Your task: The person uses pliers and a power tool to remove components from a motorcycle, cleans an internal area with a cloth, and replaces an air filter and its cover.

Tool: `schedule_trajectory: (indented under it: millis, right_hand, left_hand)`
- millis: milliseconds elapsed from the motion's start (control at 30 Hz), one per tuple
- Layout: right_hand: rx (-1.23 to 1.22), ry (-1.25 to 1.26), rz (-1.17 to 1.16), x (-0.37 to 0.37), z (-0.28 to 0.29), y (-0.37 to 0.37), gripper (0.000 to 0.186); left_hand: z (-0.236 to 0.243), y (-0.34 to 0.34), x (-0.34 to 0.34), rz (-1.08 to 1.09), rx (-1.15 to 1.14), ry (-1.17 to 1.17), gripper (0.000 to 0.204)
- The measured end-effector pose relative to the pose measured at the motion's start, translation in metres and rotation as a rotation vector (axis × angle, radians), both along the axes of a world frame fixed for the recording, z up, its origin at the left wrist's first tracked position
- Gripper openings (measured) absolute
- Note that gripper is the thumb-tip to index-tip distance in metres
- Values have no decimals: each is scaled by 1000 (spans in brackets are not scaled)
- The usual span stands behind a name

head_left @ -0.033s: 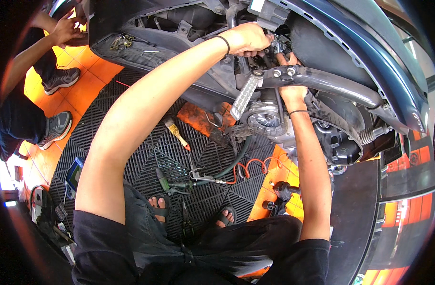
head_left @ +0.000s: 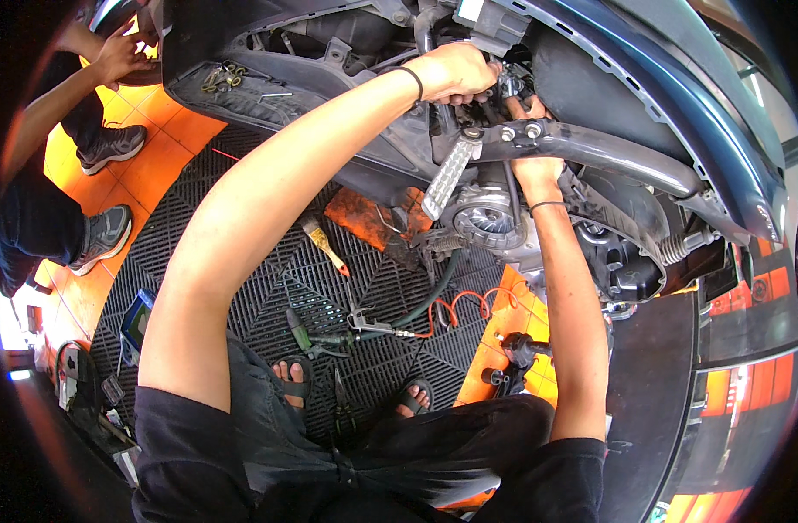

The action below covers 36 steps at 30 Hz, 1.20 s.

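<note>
Left hand (head_left: 456,74): sitting at upper centre of the frame, fingers curling closed around a part inside the dark blue scooter body (head_left: 678,96); what exactly it is gripping cannot be told, as the fingers are covering it.

Right hand (head_left: 530,139): reaching up just right of the left hand, passing behind the black curved metal bar (head_left: 608,148) with two silver bolts; its fingers are hidden among engine parts, so its grasp cannot be told.

Ribbed silver footpeg (head_left: 447,174): hanging tilted just below the left hand, touching the bar's left end.

Round finned silver engine cover (head_left: 486,218): lying just below the footpeg, at centre.

Yellow-handled paintbrush (head_left: 325,244): lying on the black grid floor mat (head_left: 242,288), left of centre.

Orange rag (head_left: 364,218): lying just right of the brush.

Air tool with coiled orange hose (head_left: 456,305): lying lower centre, near the sandalled feet.

Another person's hand (head_left: 120,57): working at upper left, well apart.
</note>
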State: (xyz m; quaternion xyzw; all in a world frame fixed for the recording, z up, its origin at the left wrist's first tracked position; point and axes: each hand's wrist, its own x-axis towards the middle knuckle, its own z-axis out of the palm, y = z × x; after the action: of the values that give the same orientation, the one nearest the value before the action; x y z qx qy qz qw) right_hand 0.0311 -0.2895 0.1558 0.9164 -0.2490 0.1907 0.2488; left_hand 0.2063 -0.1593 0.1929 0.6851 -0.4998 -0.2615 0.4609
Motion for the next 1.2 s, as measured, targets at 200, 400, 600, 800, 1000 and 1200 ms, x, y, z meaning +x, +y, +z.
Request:
schedule_trajectory:
  millis: [200, 400, 600, 800, 1000, 1200]
  right_hand:
    - [-62, -51, 72, 0, -3, -1, 42]
    - [-29, -54, 94, 0, -2, -2, 41]
    - [-31, -60, 88, 1, -4, -2, 41]
    - [-183, -90, 201, -3, -6, -12, 41]
    - [-13, -77, 122, 0, -9, -12, 39]
    - [49, -21, 36, -2, -7, -11, 45]
  left_hand:
    - [-5, -11, -13, 12, 1, 154, 53]
    - [-5, -25, -14, 29, -92, -362, 29]
    - [-1, -8, -3, -47, -377, -1148, 18]
    - [4, 7, -13, -21, -162, -868, 68]
    - [-5, -9, -17, -266, 21, 637, 27]
    - [4, -10, -14, -358, 84, 666, 18]
